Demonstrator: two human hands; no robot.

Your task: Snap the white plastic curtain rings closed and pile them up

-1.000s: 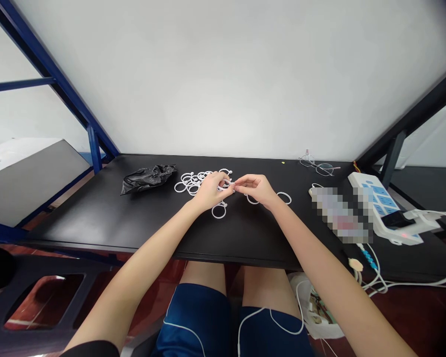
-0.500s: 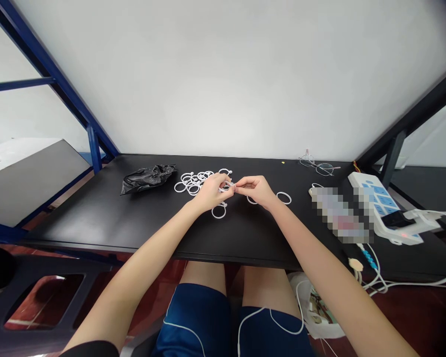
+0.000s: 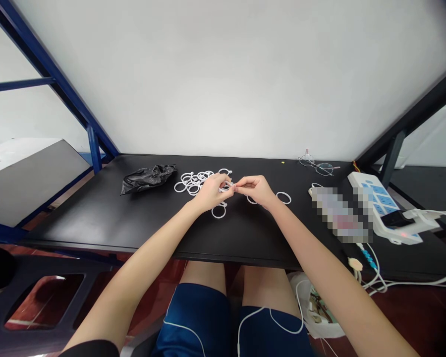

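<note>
My left hand [image 3: 211, 192] is closed around a white ring [image 3: 226, 185], pinching it just above the black table. At the ring's right side, the thumb and fingertips of my right hand [image 3: 257, 190] are pressed together on it; the small part between them is hidden. A pile of similar white rings [image 3: 193, 183], several with small round knobs, lies left of my left hand. One more ring with a knob [image 3: 219, 211] rests nearer the table's front. Partly under my right hand is another ring [image 3: 251, 200], and a plain ring [image 3: 284, 198] lies farther right.
A crumpled black plastic bag [image 3: 147, 178] lies on the left of the black table [image 3: 134, 223]. Glasses [image 3: 315, 164] are at the back right. A blurred phone [image 3: 340, 213] and a white power strip [image 3: 382, 206] with cables occupy the right side.
</note>
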